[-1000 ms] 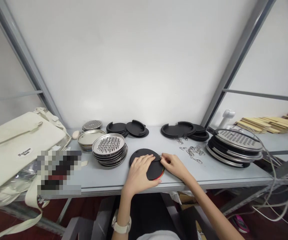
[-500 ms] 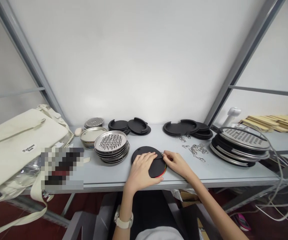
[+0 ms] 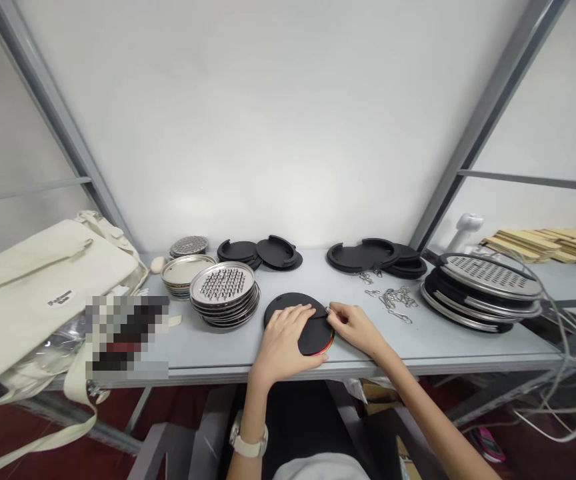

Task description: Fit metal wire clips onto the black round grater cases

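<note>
A black round disc (image 3: 313, 333) lies near the table's front edge, with a strip of red and yellow showing along its lower right rim. My left hand (image 3: 285, 343) holds it, fingers laid together over its top and thumb along the near edge. At the disc's right edge, the thumb and fingers of my right hand (image 3: 351, 327) pinch a small metal clip (image 3: 327, 310), mostly hidden by the fingertips. Similar loose metal clips (image 3: 397, 298) are scattered beyond my right hand. Left of the disc stands a stack of round metal graters (image 3: 225, 287).
Black round holders (image 3: 361, 257) lie along the wall, with more black discs (image 3: 275, 252) to their left. Shallow metal lids (image 3: 188, 270) are stacked at left. A taller pile of graters (image 3: 488, 280) stands at right. A cream bag (image 3: 48, 287) covers the table's left end.
My hands and the disc keep nearly the same pose. The whole view has shifted very slightly.
</note>
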The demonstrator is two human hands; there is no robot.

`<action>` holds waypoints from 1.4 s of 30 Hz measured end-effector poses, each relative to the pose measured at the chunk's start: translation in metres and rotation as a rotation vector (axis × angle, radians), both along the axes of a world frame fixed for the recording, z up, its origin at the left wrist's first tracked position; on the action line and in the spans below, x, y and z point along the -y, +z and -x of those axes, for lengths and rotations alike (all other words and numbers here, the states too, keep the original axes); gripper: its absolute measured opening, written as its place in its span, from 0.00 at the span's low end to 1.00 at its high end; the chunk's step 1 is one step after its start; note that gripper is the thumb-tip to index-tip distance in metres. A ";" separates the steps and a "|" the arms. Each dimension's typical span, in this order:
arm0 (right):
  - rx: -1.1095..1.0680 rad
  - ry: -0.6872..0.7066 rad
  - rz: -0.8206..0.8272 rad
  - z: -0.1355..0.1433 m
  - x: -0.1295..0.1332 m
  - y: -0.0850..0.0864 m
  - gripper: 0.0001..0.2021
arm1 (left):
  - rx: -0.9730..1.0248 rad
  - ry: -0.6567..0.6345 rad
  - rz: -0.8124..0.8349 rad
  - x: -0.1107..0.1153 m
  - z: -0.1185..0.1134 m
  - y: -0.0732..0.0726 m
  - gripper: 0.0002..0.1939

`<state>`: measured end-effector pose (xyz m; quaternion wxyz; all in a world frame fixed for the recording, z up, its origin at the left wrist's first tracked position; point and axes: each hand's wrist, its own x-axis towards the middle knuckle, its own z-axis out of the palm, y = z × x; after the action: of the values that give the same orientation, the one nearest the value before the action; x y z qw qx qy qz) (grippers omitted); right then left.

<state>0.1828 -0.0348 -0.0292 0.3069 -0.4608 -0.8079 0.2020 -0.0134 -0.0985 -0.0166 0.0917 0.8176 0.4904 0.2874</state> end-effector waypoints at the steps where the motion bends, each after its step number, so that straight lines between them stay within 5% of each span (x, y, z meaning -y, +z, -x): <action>1: -0.003 0.002 0.003 0.000 0.000 0.000 0.14 | 0.001 -0.001 -0.001 0.000 0.000 0.000 0.39; 42: 0.019 0.011 0.022 -0.001 -0.002 -0.002 0.14 | 0.018 -0.028 -0.014 -0.001 0.001 -0.001 0.39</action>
<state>0.1840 -0.0332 -0.0316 0.2929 -0.4615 -0.8111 0.2082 -0.0140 -0.0972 -0.0179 0.0945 0.8222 0.4762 0.2970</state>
